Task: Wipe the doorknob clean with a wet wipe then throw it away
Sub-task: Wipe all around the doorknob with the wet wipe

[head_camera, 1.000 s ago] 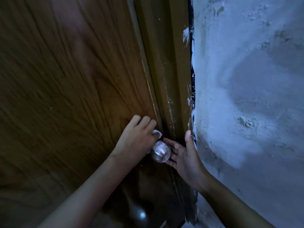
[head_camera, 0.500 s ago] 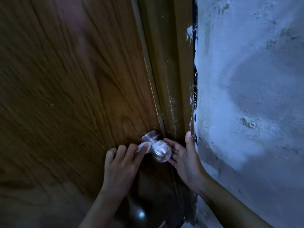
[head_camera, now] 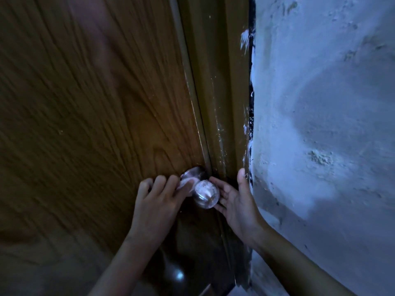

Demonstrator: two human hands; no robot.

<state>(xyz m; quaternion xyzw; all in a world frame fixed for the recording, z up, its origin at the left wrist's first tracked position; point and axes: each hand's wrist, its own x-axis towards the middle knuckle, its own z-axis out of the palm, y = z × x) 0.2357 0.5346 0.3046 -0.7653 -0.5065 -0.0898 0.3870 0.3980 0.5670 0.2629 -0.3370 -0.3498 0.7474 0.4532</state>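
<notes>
A round shiny metal doorknob point(head_camera: 206, 194) sticks out of the brown wooden door point(head_camera: 89, 103) near its right edge. My left hand point(head_camera: 159, 202) is just left of the knob and pinches a small white wet wipe point(head_camera: 185, 183) against the knob's neck and base plate. My right hand point(head_camera: 234, 198) is on the knob's right side, fingers spread and touching the knob, thumb up along the door frame. Most of the wipe is hidden under my left fingers.
The brown door frame point(head_camera: 222, 92) runs upward right of the knob. A rough whitewashed wall point(head_camera: 320, 124) fills the right side, close to my right forearm. A faint light reflection point(head_camera: 179, 275) shows on the dark lower door.
My left hand moved from above the knob down to its left side, carrying the wipe around the neck. My right hand stayed on the right of the knob.
</notes>
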